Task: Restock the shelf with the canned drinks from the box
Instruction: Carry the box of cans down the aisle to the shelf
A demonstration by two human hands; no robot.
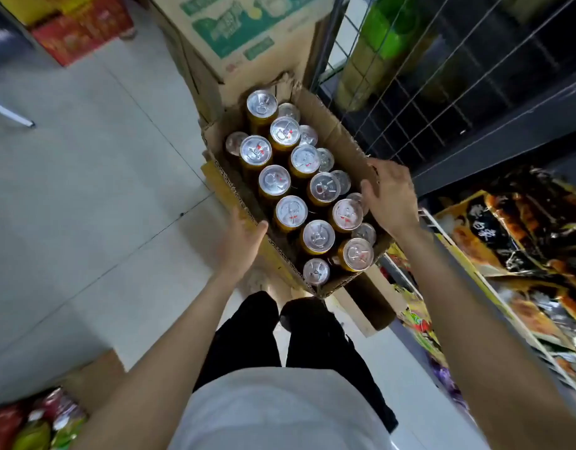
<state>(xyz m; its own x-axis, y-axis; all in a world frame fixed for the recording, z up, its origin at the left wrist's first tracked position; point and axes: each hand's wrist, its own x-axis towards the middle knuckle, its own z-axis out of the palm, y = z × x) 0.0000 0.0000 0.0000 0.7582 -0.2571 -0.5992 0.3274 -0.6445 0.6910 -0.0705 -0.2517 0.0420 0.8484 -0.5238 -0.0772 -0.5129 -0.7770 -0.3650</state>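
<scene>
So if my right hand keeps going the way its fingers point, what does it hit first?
Probably the silver-topped cans in the open cardboard box. The right hand hovers at the box's right wall, fingers aimed inward; depth is unclear.

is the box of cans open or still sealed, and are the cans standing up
Open: the cardboard box has its top flaps out, and the cans stand upright, silver pull-tab lids facing up.
</scene>
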